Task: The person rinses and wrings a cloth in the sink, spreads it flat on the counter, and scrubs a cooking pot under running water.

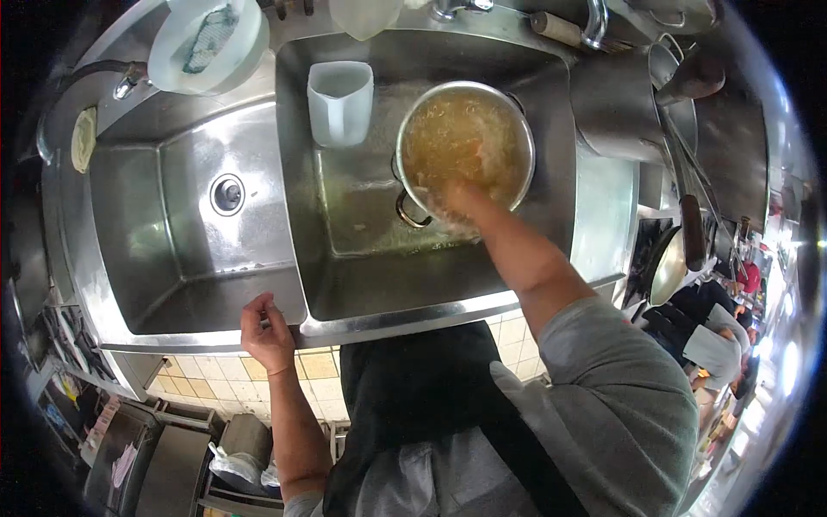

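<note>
From head height I see the pot [528, 151] near the right edge of the right-hand basin [379, 295], already filled with murky water [469, 121]; the right hand [463, 200] is busy in it, fingers too blurred to tell; the left hand [267, 334], fingers loosely curled around nothing, is at the left-hand basin's [202, 246] front edge; how much is left, I can't tell

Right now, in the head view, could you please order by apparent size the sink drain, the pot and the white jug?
1. Pot, largest
2. White jug
3. Sink drain, smallest

The gaps look clear.
</note>
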`<state>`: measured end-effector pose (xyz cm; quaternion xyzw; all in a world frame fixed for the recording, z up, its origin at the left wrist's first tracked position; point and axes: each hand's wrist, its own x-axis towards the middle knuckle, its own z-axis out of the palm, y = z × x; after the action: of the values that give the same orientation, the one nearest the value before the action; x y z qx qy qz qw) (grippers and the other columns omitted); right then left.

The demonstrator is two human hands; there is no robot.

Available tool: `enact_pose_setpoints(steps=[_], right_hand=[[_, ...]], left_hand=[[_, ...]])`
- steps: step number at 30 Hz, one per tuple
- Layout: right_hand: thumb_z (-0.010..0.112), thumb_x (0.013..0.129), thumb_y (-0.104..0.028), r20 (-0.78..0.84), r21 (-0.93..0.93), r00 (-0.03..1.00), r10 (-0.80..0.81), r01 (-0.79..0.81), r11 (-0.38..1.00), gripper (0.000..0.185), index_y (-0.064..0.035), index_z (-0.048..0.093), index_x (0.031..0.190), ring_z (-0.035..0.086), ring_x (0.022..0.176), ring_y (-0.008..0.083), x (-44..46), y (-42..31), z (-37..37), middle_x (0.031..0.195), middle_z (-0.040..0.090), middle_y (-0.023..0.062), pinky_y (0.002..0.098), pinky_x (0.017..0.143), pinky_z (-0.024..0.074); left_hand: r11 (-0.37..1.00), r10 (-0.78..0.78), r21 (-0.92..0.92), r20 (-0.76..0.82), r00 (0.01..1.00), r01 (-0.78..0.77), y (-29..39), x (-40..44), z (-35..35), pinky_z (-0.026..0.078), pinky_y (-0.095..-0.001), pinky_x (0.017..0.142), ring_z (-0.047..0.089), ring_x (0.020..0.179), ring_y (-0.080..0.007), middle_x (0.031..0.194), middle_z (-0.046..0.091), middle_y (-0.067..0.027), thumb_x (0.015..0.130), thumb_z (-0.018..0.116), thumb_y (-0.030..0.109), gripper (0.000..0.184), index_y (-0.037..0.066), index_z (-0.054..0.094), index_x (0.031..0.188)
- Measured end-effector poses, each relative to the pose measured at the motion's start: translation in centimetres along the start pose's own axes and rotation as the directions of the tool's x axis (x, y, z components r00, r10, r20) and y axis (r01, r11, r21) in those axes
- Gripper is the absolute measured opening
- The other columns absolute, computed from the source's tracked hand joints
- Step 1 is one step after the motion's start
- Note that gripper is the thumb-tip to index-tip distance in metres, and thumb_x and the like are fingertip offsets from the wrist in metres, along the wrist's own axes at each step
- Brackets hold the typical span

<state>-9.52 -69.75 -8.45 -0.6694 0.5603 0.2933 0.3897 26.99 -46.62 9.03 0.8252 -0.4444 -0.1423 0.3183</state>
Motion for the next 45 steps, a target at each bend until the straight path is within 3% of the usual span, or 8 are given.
enact_pose_setpoints(steps=[6, 14, 19, 21, 28, 35, 42, 45], right_hand=[[0.058, 0.083, -0.020, -0.017, 0.960, 0.999, -0.032, 0.026, 0.278, 0.035, -0.0025, 0.060, 0.113, 0.064, 0.093, 0.0262, -4.4, -7.0, -3.7, 0.109, 0.065, 0.0123, 0.0400, 0.073, 0.0513], [0.058, 0.087, -0.031, -0.188, 0.867, 0.968, -0.165, 0.084, -0.492, 0.050, -0.0054, 0.047, 0.128, 0.057, 0.111, 0.0378, -12.7, -5.6, -8.9, 0.127, 0.052, 0.0194, 0.0583, 0.093, 0.0465], [0.058, 0.088, -0.018, -0.196, 0.964, 0.968, -0.159, 0.160, -0.214, 0.050, -0.0080, 0.043, 0.134, 0.061, 0.104, 0.0310, -9.3, -7.7, -7.3, 0.120, 0.058, 0.0140, 0.0490, 0.086, 0.0529], [0.056, 0.086, -0.008, -0.180, 0.804, 0.982, -0.049, 0.176, 0.567, 0.040, -0.0048, 0.049, 0.125, 0.062, 0.101, 0.0268, -8.7, -11.4, -6.5, 0.115, 0.061, 0.0138, 0.0395, 0.071, 0.0571], [0.055, 0.085, -0.006, -0.381, 0.155, 0.858, -0.344, 0.426, 0.891, 0.037, -0.0010, 0.051, 0.121, 0.065, 0.096, 0.0273, -8.2, -19.3, 1.8, 0.109, 0.063, 0.0197, 0.0426, 0.077, 0.0526], [0.065, 0.088, -0.024, -0.252, 0.613, 0.899, -0.357, 0.434, 0.661, 0.047, -0.0045, 0.050, 0.128, 0.063, 0.093, 0.0216, -8.8, -16.2, 0.9, 0.111, 0.063, 0.0141, 0.0329, 0.083, 0.0492], [0.068, 0.083, -0.024, -0.608, -0.086, 0.749, -0.265, 0.270, 0.959, 0.040, -0.0062, 0.057, 0.116, 0.064, 0.094, 0.0325, -10.7, -4.9, 0.9, 0.102, 0.065, 0.0180, 0.0394, 0.084, 0.0500], [0.061, 0.081, -0.016, -0.318, -0.052, 0.927, -0.200, 0.193, 0.980, 0.027, -0.0051, 0.058, 0.105, 0.062, 0.093, 0.0379, -11.3, -4.9, 0.6, 0.095, 0.065, 0.0190, 0.0457, 0.083, 0.0489]], left_hand=[[1.000, 0.022, -0.003, -0.022, 1.000, -0.022, 0.2, 0.1, -0.2, 0.050, -0.0290, 0.060, 0.062, 0.067, -0.0179, 0.086, 0.067, -0.0080, 0.084, 0.059, 0.001, 0.010, 0.005, 0.065, 0.091], [0.998, 0.058, -0.022, -0.058, 0.997, -0.059, -0.2, 0.3, 0.0, 0.051, -0.0325, 0.063, 0.062, 0.069, -0.0241, 0.084, 0.066, -0.0097, 0.079, 0.062, 0.000, 0.014, 0.007, 0.066, 0.090], [0.995, 0.097, 0.013, -0.073, 0.993, -0.096, -0.8, 0.1, 0.2, 0.051, -0.0333, 0.062, 0.062, 0.068, -0.0241, 0.080, 0.065, -0.0087, 0.077, 0.063, 0.000, 0.013, 0.008, 0.066, 0.087], [0.997, 0.080, 0.024, -0.050, 0.996, -0.079, -0.7, 0.1, 0.1, 0.051, -0.0333, 0.062, 0.062, 0.067, -0.0242, 0.079, 0.065, -0.0085, 0.077, 0.063, 0.000, 0.013, 0.008, 0.066, 0.087], [0.997, 0.079, -0.013, -0.079, 0.994, -0.080, -0.5, 0.3, 0.1, 0.051, -0.0333, 0.061, 0.062, 0.067, -0.0245, 0.077, 0.064, -0.0088, 0.077, 0.063, 0.000, 0.013, 0.007, 0.065, 0.087], [0.997, 0.077, -0.022, -0.080, 0.994, -0.079, -0.3, 0.4, 0.0, 0.051, -0.0332, 0.061, 0.063, 0.066, -0.0246, 0.077, 0.065, -0.0091, 0.076, 0.062, -0.001, 0.013, 0.007, 0.066, 0.086], [0.996, 0.087, 0.002, -0.065, 0.994, -0.088, -0.3, 0.3, -0.1, 0.050, -0.0330, 0.061, 0.063, 0.067, -0.0237, 0.077, 0.064, -0.0085, 0.076, 0.062, -0.001, 0.014, 0.007, 0.066, 0.087], [0.997, 0.082, 0.005, -0.050, 0.995, -0.082, -0.2, 0.4, -0.2, 0.050, -0.0328, 0.061, 0.062, 0.066, -0.0232, 0.077, 0.065, -0.0079, 0.077, 0.062, 0.000, 0.014, 0.008, 0.066, 0.088]])
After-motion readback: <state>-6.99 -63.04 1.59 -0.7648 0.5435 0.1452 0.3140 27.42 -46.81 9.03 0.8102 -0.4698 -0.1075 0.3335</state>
